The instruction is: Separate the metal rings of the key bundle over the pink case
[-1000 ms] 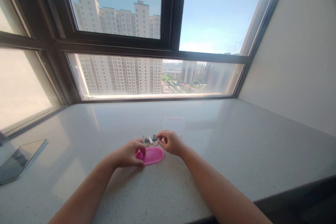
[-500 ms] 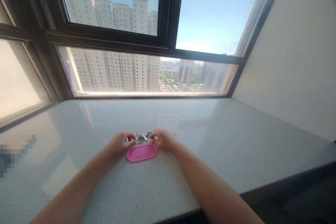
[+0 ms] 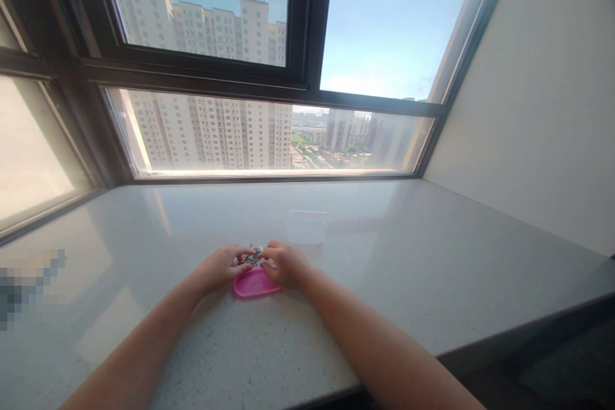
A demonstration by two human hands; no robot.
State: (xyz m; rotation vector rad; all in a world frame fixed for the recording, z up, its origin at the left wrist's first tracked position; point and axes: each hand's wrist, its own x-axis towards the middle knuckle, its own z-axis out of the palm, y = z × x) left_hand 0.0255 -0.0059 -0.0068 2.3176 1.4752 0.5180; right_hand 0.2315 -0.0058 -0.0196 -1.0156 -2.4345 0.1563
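Note:
A pink oval lid point(image 3: 252, 284) lies flat on the pale stone countertop point(image 3: 384, 282). Just behind it is a small heap of little metal and dark items point(image 3: 252, 255), too small to name. My left hand point(image 3: 220, 267) rests at the lid's left end, fingers curled around the left side of the heap. My right hand point(image 3: 287, 265) lies over the lid's right part, its fingers bent and pressed against the heap from the right. Both hands nearly meet over the small items.
A clear plastic container point(image 3: 306, 227) with a pink rim stands just beyond the hands. A blurred patch point(image 3: 24, 285) sits at the far left of the counter. Windows run along the back; a white wall rises on the right. The counter's front edge runs low right.
My hands have drawn closer together around the small heap. The right hand has slid left over the lid's right end. The view has shifted slightly left since one second ago.

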